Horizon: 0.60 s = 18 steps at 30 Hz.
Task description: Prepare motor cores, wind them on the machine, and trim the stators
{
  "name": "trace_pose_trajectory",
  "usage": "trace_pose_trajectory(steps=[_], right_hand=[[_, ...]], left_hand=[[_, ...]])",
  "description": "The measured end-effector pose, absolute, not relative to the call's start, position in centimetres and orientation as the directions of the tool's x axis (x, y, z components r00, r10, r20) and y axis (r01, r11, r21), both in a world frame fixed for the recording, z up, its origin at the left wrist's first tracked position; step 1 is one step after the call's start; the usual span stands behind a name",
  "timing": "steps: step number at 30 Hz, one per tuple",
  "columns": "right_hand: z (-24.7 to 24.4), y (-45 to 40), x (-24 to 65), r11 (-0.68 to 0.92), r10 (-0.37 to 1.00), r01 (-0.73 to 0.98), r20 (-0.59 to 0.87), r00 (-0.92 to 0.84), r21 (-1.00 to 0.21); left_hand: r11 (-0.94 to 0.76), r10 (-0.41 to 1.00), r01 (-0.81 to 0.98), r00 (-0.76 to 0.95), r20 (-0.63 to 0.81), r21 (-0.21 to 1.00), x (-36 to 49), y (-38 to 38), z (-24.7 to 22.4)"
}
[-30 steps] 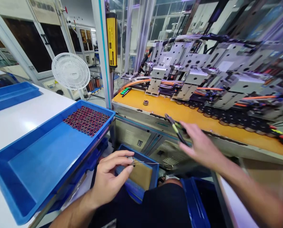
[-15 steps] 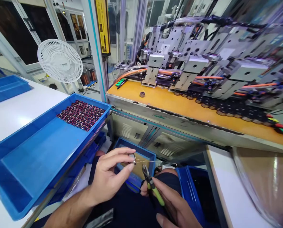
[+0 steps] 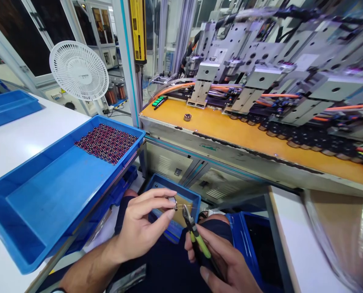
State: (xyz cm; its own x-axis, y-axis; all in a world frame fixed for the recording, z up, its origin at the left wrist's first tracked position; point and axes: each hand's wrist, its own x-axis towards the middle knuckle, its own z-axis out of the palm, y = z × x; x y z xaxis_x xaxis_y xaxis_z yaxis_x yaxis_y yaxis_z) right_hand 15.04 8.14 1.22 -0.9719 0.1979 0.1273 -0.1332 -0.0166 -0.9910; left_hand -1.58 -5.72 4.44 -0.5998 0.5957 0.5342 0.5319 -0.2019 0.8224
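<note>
While the left hand [image 3: 140, 224] pinches a small silvery part [image 3: 173, 201], partly hidden, between thumb and fingertips, its fine pale wires [image 3: 180, 206] point rightward, away from those fingers. Green-and-black cutters [image 3: 201, 243], gripped by the right hand [image 3: 227, 260], slant up and leftward beyond its fingers, tips near the wires.

small metal part [image 3: 172, 200]: partly hidden by left hand [image 3: 149, 223] | wires [image 3: 181, 206] between hands: too fine to count | pliers [image 3: 202, 245]: handle ends hidden by right hand [image 3: 225, 256] | machinery [image 3: 265, 77] beyond: edge-cropped
</note>
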Motion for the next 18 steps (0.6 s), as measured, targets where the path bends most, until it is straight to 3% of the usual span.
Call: trace_pose_trajectory(steps=[18], right_hand=[[0.77, 7.77, 15.28, 0.055, 0.238, -0.099, 0.109, -0.965, -0.994]], left_hand=[[-0.201, 0.598, 0.524, -0.604, 0.527, 0.828, -1.58, -5.66, 4.39]])
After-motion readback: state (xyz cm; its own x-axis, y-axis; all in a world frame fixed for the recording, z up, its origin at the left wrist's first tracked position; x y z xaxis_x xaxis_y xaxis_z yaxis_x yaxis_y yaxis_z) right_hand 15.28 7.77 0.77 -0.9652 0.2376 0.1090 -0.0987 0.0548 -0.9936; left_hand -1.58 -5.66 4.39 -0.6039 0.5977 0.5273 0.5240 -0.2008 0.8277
